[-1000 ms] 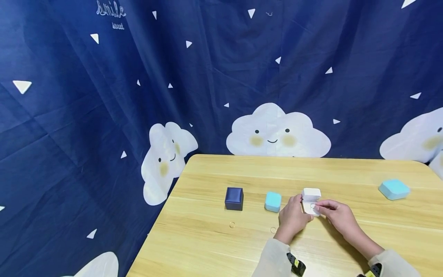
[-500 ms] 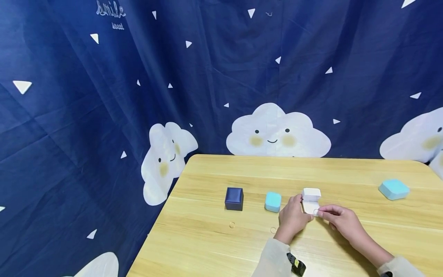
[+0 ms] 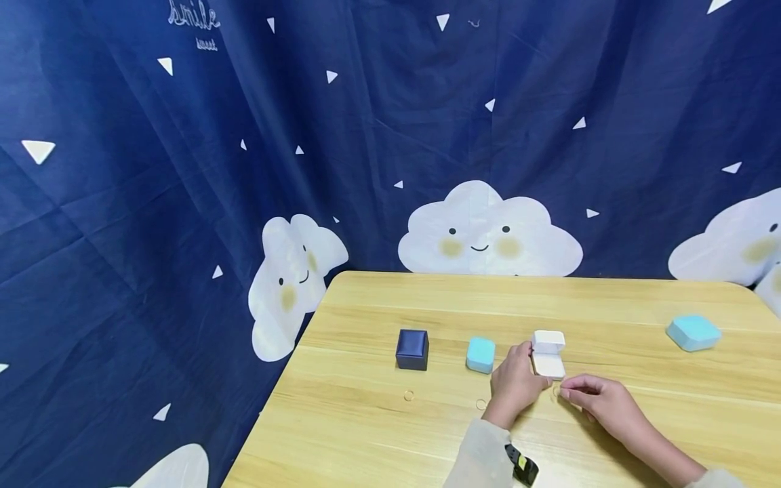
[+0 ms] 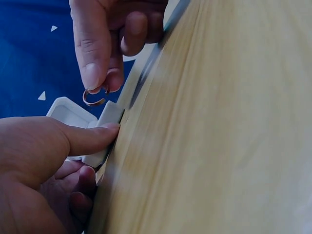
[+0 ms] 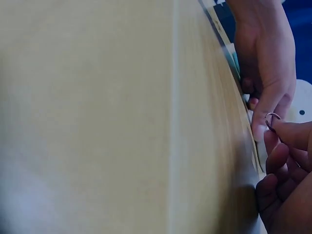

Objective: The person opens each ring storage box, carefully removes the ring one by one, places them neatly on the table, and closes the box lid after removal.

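A small white ring box [image 3: 548, 367] stands on the table with its lid raised. My left hand [image 3: 515, 381] holds it from the left side; in the left wrist view the thumb lies along its front edge and the other fingers curl behind. Between thumb and forefinger, my right hand [image 3: 604, 405] pinches a thin gold-coloured ring [image 4: 99, 103]. This ring is just in front of the box, near the left thumb tip. Inside the box the white base shows no ring in the head view.
A navy box [image 3: 412, 350] and a light blue box [image 3: 481, 354] sit to the left. Two more rings lie on the wooden table [image 3: 342, 420], one ring [image 3: 409, 400] in front of the navy box. Far right is another light blue piece [image 3: 693, 333]. A dark blue curtain [image 3: 366, 135] hangs behind.
My right hand has drawn the ring out of the white box and toward the front, past the box's front edge. The left hand has kept its hold on the box.
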Demonstrator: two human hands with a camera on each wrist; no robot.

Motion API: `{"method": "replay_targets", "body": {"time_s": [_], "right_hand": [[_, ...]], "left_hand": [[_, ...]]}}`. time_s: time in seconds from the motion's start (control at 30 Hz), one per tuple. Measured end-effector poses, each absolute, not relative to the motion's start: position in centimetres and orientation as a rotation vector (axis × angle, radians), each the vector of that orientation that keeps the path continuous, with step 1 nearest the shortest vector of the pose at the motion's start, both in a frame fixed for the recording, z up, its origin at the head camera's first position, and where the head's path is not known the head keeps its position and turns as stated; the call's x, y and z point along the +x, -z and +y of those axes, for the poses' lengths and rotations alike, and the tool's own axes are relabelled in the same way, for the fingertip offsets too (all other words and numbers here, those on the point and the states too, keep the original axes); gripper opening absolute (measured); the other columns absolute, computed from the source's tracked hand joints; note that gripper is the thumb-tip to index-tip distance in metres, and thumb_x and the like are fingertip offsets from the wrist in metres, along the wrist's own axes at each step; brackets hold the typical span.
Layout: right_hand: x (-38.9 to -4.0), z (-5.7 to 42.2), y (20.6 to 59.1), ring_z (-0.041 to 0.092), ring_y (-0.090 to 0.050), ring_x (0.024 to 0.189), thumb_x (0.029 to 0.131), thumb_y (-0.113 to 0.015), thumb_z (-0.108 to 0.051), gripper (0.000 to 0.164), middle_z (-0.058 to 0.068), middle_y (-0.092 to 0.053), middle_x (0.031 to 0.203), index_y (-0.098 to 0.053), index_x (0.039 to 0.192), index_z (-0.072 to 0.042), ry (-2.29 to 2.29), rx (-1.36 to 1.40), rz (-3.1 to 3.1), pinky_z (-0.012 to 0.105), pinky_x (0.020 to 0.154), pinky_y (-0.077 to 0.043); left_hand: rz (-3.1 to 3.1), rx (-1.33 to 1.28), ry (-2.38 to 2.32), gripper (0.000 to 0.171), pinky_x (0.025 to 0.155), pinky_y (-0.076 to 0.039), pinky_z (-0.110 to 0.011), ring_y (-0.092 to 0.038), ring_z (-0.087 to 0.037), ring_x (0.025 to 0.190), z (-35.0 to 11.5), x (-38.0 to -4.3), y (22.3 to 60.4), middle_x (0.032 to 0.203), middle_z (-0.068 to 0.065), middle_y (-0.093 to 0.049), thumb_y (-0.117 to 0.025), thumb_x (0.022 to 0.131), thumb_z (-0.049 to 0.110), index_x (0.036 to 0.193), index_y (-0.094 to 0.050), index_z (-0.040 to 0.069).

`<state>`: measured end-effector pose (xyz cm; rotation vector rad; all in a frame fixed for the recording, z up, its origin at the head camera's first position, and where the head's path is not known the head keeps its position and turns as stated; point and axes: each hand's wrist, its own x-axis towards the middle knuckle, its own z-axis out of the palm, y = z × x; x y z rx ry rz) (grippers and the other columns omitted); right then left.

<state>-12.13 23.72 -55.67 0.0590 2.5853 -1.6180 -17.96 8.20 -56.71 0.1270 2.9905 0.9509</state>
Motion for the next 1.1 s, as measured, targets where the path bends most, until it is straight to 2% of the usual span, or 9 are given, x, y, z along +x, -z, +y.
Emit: {"method": "replay_targets", "body": {"time_s": [0.3,0.57,0.83,1.1], "right_hand": [[-11.0,23.2,55.7,0.007,-0.049,0.053,0.09,-0.075,-0.019,0.02,-0.002,-0.061,0.068,-0.075,0.102,-0.003,1.522,0.031,2.659,0.026,0.05,-0.045],[-10.4,22.7,55.9,0.006,-0.048,0.051,0.088,-0.076,-0.016,0.012,-0.004,-0.061,0.065,-0.076,0.096,-0.006,1.459,-0.045,2.715,0.025,0.05,-0.044],[-9.8,22.3,56.1,-0.008,-0.055,0.075,0.085,-0.079,-0.018,0.003,-0.013,-0.072,0.081,-0.076,0.084,-0.018,1.266,-0.197,2.922,0.022,0.068,-0.048],[-9.6,22.2,56.2,-0.01,-0.056,0.077,0.084,-0.08,-0.019,0.008,-0.013,-0.072,0.081,-0.075,0.081,-0.025,1.153,-0.242,3.011,0.025,0.07,-0.049]], "left_hand": [[2.996,0.133,-0.952,0.07,0.083,-0.046,-0.029,-0.063,-0.006,0.104,8.1,-17.9,56.6,0.12,0.017,-0.063,-0.09,0.072,0.037,0.135,-0.058,0.033],[2.989,0.123,-0.962,0.07,0.083,-0.047,-0.029,-0.063,-0.005,0.104,8.1,-17.7,56.3,0.119,0.018,-0.062,-0.09,0.071,0.037,0.133,-0.059,0.033],[2.991,0.122,-0.959,0.068,0.081,-0.046,-0.029,-0.062,-0.005,0.101,8.0,-17.7,56.2,0.116,0.018,-0.062,-0.09,0.071,0.037,0.131,-0.059,0.033],[2.998,0.134,-0.954,0.069,0.082,-0.046,-0.029,-0.063,-0.006,0.103,8.1,-17.8,56.6,0.118,0.017,-0.062,-0.09,0.072,0.037,0.133,-0.058,0.033]]}}
